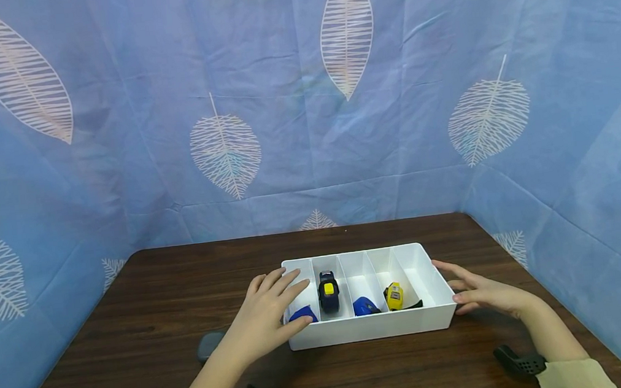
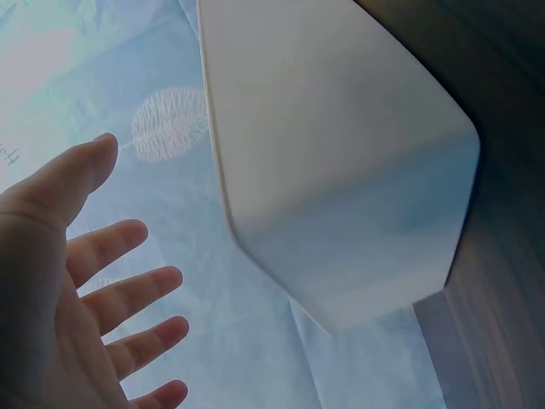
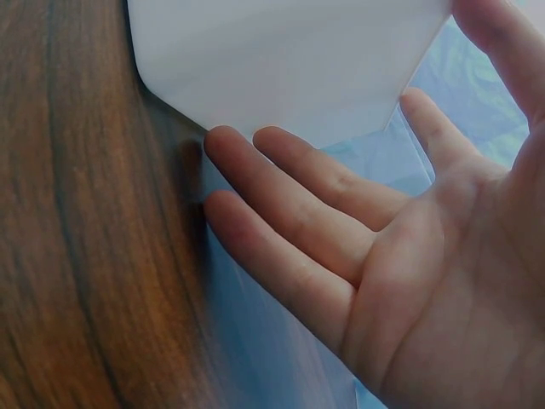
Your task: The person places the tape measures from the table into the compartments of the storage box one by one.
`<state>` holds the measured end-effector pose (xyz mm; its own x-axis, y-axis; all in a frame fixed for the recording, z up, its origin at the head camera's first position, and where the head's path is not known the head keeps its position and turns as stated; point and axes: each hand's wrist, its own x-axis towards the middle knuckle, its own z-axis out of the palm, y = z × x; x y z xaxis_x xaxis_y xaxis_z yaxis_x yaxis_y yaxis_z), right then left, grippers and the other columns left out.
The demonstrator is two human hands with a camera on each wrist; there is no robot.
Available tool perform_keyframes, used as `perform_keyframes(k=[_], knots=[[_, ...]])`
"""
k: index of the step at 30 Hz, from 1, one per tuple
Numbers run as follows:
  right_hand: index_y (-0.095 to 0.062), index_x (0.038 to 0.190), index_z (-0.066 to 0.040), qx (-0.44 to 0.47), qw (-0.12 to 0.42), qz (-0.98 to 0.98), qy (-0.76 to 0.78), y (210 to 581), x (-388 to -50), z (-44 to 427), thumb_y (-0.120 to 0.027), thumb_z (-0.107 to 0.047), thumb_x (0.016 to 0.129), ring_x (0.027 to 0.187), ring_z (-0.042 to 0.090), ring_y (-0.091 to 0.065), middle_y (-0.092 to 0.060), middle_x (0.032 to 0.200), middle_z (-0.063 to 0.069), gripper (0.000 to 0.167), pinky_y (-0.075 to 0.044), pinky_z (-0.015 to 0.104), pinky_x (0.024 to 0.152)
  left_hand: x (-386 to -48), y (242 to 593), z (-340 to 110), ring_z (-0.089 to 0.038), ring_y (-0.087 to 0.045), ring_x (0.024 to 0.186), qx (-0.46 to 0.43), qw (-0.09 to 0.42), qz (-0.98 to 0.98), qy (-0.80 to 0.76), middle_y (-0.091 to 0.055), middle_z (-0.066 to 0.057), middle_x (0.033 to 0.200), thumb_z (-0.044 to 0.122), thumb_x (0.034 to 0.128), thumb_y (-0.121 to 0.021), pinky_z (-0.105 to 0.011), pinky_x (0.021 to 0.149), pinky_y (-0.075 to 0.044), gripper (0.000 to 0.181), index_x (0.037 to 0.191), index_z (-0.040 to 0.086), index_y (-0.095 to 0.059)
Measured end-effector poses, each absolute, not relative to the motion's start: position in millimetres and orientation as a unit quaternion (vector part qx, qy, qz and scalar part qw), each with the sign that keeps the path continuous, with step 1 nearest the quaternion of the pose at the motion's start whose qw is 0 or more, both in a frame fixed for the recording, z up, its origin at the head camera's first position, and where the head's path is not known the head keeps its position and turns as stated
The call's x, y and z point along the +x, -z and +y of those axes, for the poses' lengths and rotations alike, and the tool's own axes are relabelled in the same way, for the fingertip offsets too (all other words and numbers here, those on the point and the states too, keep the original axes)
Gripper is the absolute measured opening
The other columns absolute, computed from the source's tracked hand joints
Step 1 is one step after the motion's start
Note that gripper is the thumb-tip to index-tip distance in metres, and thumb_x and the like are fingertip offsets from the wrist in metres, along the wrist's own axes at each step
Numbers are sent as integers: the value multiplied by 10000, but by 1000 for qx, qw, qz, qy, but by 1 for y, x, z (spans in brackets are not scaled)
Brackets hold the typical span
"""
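Observation:
A white divided box (image 1: 372, 329) stands on the table. Over its left end hovers my left hand (image 1: 268, 312), fingers spread and relaxed; in the left wrist view this hand (image 2: 94, 315) is apart from the box wall (image 2: 341, 128). At the right end wall, my right hand (image 1: 480, 293) has its extended fingers against or close to the box; contact is unclear. The compartments hold a black tape measure with a yellow button (image 1: 328, 292), a yellow tape measure (image 1: 394, 296) and a blue rounded item (image 1: 365, 306). Another blue item (image 1: 303, 313) is partly hidden near my left hand.
The dark wood tabletop (image 1: 134, 332) extends around the box. A blue cloth with white leaf prints (image 1: 285, 159) hangs behind and at both sides. Beside my left forearm is a dark grey rounded object (image 1: 209, 346); a black strap (image 1: 516, 362) is at my right wrist.

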<state>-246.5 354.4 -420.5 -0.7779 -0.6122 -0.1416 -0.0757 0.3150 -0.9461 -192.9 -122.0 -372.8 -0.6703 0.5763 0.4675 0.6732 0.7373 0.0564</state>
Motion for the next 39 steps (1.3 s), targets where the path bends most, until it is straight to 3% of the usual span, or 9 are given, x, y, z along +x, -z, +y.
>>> perform_keyframes(k=[23, 39], knots=[[7, 1553, -199, -219, 251, 770, 544, 419, -246, 354, -487, -166, 986, 1236, 419, -447, -127, 1479, 382, 754, -465, 519, 881, -191, 376, -161, -302, -328, 1351, -303, 194, -920, 154, -450, -39, 1444, 480, 799, -738, -608, 1049, -217, 674, 1377, 195, -540], [17, 1552, -194, -226, 253, 768, 543, 418, -246, 353, -460, -136, 995, 1218, 372, -478, -170, 1473, 375, 735, -463, 510, 882, -196, 374, -183, -299, -319, 1357, -314, 179, -912, 192, -421, -31, 1464, 498, 815, -715, -596, 1035, -221, 701, 1404, 183, -506]])
